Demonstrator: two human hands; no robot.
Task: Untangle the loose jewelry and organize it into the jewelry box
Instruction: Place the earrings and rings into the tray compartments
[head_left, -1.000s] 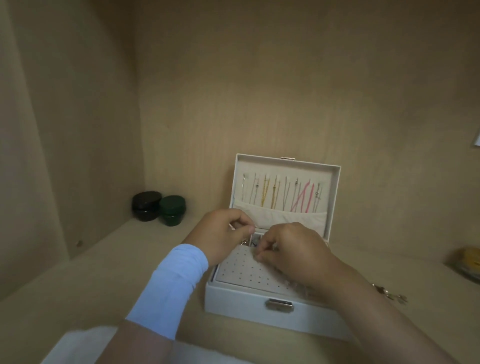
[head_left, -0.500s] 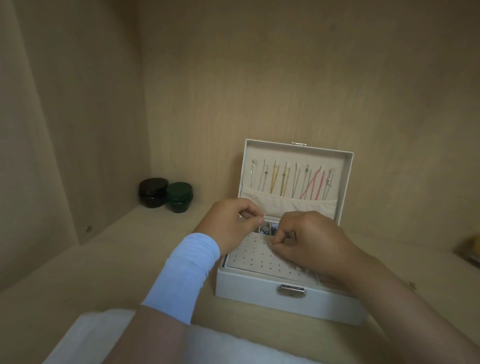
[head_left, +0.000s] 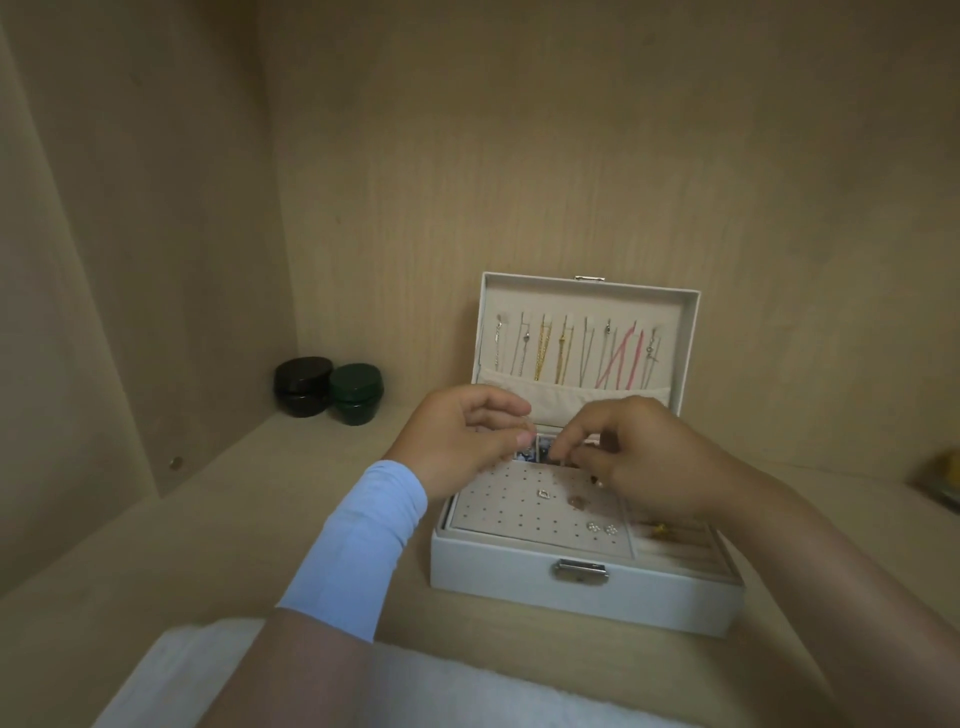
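Observation:
A white jewelry box (head_left: 582, 590) stands open on the wooden shelf, its lid (head_left: 587, 296) upright with several chains (head_left: 563, 353) hanging inside, gold, silver and pink. The perforated earring panel (head_left: 498, 519) holds a few small studs (head_left: 601, 528). My left hand (head_left: 462, 441) and my right hand (head_left: 644, 452) hover over the box's back compartments, fingertips curled close together. Each seems to pinch a tiny piece of jewelry between them; the piece itself is too small to make out.
Two dark round jars, one black (head_left: 302, 385) and one green (head_left: 356, 393), sit at the back left corner. A white cloth (head_left: 467, 691) lies at the near edge. A yellow object (head_left: 943, 475) shows at the far right. Wooden walls close in on the left and behind.
The view has shifted, so the box sits lower and more to the right. Both hands have lifted slightly toward the back compartments, uncovering more of the earring panel.

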